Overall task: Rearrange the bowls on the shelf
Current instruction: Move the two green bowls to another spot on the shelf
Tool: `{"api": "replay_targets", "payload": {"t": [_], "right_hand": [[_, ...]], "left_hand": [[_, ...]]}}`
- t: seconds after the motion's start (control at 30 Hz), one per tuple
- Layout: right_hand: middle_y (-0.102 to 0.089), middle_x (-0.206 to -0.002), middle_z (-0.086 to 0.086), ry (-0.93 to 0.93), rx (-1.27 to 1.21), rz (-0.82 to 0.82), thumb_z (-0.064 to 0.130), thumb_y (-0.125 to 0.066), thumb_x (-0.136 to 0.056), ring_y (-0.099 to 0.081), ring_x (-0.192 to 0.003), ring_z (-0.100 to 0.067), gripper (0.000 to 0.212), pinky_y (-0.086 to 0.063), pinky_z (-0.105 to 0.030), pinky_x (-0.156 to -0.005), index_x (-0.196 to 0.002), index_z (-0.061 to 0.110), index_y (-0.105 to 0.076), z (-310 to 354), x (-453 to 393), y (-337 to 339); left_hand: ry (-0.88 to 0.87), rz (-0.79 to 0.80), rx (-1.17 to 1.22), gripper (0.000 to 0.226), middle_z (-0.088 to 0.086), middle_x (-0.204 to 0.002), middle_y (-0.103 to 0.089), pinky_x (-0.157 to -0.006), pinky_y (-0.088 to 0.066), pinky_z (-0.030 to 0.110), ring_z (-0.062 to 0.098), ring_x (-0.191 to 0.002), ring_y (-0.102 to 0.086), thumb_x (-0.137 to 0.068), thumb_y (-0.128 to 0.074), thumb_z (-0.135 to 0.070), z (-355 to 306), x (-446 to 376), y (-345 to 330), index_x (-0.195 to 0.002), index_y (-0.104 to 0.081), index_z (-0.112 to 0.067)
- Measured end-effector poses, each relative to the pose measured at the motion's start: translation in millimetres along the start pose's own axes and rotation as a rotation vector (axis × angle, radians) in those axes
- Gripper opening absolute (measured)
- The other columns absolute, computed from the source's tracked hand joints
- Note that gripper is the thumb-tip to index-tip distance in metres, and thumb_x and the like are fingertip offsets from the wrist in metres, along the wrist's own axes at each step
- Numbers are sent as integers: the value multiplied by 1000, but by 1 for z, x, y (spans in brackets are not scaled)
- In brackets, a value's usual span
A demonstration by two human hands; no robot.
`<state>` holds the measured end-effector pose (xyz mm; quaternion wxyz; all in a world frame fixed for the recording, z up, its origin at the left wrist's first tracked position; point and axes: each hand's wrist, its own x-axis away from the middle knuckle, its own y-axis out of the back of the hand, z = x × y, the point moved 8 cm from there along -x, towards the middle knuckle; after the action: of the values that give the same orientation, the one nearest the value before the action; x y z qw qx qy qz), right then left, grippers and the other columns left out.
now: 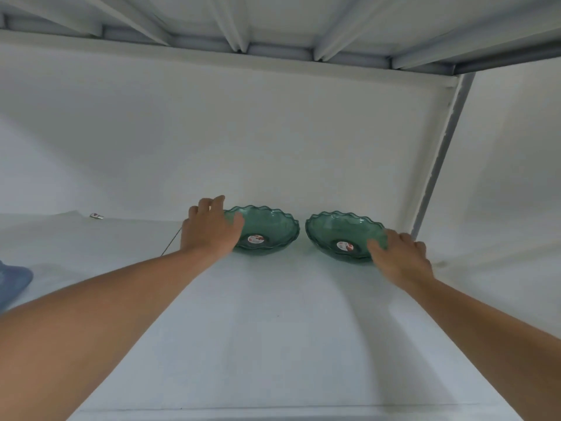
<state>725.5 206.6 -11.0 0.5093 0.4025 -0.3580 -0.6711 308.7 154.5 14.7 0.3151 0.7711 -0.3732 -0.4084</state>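
Two clear green bowls with wavy rims stand side by side at the back of the white shelf (273,314), each with a round sticker inside. My left hand (209,229) lies on the left rim of the left bowl (267,229), thumb inside and fingers spread over the edge. The near right rim of the right bowl (340,232) is under my right hand (400,256), thumb inside the bowl. A narrow gap separates the two bowls. Whether either hand is gripping firmly I cannot tell.
Another shelf board with metal ribs (273,25) hangs low overhead. A grey upright post (440,153) stands just right of the right bowl. A small label piece (96,216) and a thin wire (171,243) lie at the back left. Blue cloth (12,284) shows at the left edge.
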Motion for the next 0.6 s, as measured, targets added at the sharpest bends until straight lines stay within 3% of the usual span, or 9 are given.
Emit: {"api": "replay_targets", "payload": {"t": [0.2, 0.33, 0.6], "right_hand": [[-28, -175, 4, 193, 76, 119, 68, -35, -97, -26, -156, -32, 76, -30, -56, -123, -167, 38, -30, 27, 54, -5], [-28, -175, 3, 232, 29, 116, 68, -35, -95, -27, -156, -33, 77, -28, -55, -124, -166, 39, -31, 33, 83, 11], [-30, -174, 3, 365, -88, 147, 63, -38, -102, -28, -156, -32, 70, -31, -53, -123, -167, 36, -32, 13, 153, 26]], "left_hand": [[-244, 104, -28, 74, -1, -164, -42, -122, -30, 41, 25, -149, -36, -96, -39, -65, -27, 51, 2, -160, -41, -27], [-187, 82, -60, 81, -3, -163, -45, -122, -30, 41, 22, -149, -38, -93, -38, -75, -25, 93, 31, -159, -44, -29], [-19, 104, -84, 79, -6, -169, -35, -120, -33, 41, 23, -154, -31, -94, -38, -72, -16, 200, 83, -163, -36, -32]]}}
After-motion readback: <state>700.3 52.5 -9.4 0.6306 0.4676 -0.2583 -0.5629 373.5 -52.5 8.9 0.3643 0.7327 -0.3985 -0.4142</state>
